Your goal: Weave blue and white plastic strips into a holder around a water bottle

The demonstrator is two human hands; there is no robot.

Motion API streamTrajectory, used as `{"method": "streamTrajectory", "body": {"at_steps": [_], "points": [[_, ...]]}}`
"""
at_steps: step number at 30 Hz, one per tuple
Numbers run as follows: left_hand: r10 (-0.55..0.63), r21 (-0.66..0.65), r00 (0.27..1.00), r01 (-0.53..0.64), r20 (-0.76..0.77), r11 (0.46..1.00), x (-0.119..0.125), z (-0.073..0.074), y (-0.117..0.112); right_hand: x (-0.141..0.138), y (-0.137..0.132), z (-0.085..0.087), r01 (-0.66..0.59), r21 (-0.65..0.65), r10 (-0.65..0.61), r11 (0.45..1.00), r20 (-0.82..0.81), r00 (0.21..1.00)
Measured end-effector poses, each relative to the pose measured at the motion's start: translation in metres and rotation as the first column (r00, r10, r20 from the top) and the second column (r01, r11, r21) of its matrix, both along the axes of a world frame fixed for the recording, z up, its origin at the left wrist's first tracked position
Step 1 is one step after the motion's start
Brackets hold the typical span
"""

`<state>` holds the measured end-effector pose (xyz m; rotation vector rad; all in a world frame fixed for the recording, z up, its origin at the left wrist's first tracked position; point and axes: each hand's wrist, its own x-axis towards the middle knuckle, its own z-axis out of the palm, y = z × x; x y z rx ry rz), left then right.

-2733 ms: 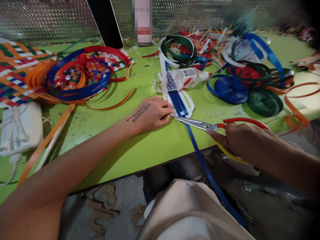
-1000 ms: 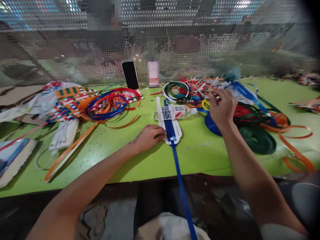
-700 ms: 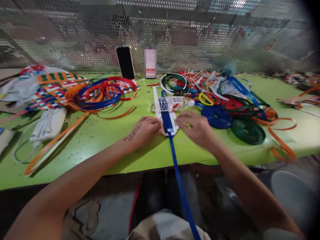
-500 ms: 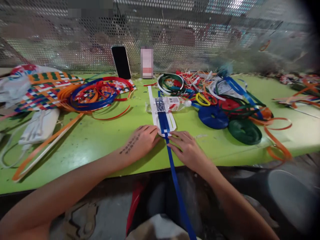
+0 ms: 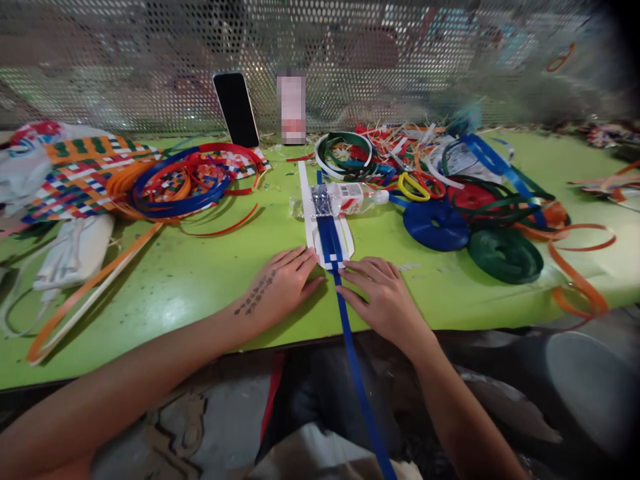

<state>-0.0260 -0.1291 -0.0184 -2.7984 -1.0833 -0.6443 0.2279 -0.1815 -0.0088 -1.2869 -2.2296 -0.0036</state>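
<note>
A small woven piece of white and blue strips (image 5: pixel 327 237) lies on the green table (image 5: pixel 210 267), with a clear plastic bottle (image 5: pixel 345 199) lying across its far end. A long blue strip (image 5: pixel 357 373) runs from it over the table's front edge toward me. My left hand (image 5: pixel 280 287) lies flat with fingers stretched, its tips at the weave's left edge. My right hand (image 5: pixel 383 297) also lies flat and open, fingertips at the weave's near right corner beside the blue strip. Neither hand holds anything.
Coils of blue, red and orange strip (image 5: pixel 170 180) and a woven mat (image 5: pixel 75 173) lie at left. Blue (image 5: pixel 435 225) and green (image 5: pixel 505 255) rolls, yellow-handled scissors (image 5: pixel 415 187) and tangled strips lie at right. A phone (image 5: pixel 235 110) leans on the mesh wall.
My right hand let go of the scissors at the far right pile, then came back to the weave. Both hands now press flat beside it.
</note>
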Motion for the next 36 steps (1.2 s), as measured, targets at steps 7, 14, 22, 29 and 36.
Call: {"method": "streamTrajectory", "body": {"at_steps": [7,14,22,29,36], "points": [[-0.002,0.034,1.0,0.001,0.024,0.999,0.003,0.003,-0.003,-0.002,0.004,0.001,0.016,-0.036,-0.018,0.999,-0.052,0.998],[0.02,-0.049,0.998,-0.017,0.055,0.999,0.004,0.008,-0.003,-0.002,0.001,0.005,0.044,-0.001,-0.044,0.999,-0.024,0.999],[0.032,-0.063,0.997,-0.027,0.077,0.998,0.007,0.009,0.001,0.01,0.011,-0.002,0.095,-0.068,-0.096,0.993,-0.002,0.995],[0.043,-0.053,0.996,-0.039,0.075,0.998,0.007,0.009,0.0,0.004,0.01,-0.004,0.118,-0.081,-0.116,0.99,0.031,0.993],[0.048,-0.108,0.994,-0.037,0.102,0.993,0.011,0.014,-0.001,0.005,0.011,-0.005,0.057,-0.064,-0.057,0.996,0.002,0.998]]}}
